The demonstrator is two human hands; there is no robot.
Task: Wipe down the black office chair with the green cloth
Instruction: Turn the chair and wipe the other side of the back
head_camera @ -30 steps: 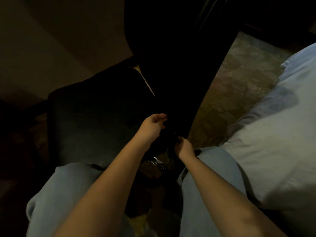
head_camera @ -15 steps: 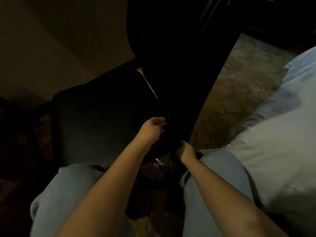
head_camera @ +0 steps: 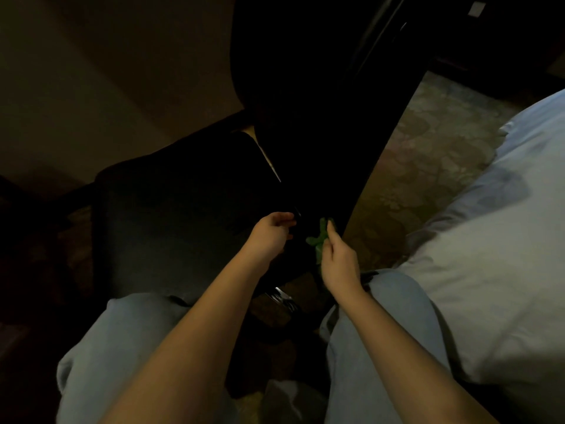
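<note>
the green cloth (head_camera: 319, 240) is pinched in the fingers of the right hand (head_camera: 339, 261), bunched against the lower edge of the black office chair (head_camera: 189, 209). the left hand (head_camera: 269, 237) is curled just beside it at the seat's rear edge; what its fingers grasp cannot be told in the dark.

Bedroom: bed (head_camera: 489, 270) w/ carpet (head_camera: 428, 154).

A patterned carpet (head_camera: 428, 166) covers the floor at upper right, dim and mottled. A pale bedsheet (head_camera: 495, 264) fills the right edge, creased, with a darker patch near its top. Light blue jeans (head_camera: 122, 347) cover both knees at the bottom. A plain wall (head_camera: 91, 71) fills the upper left.
</note>
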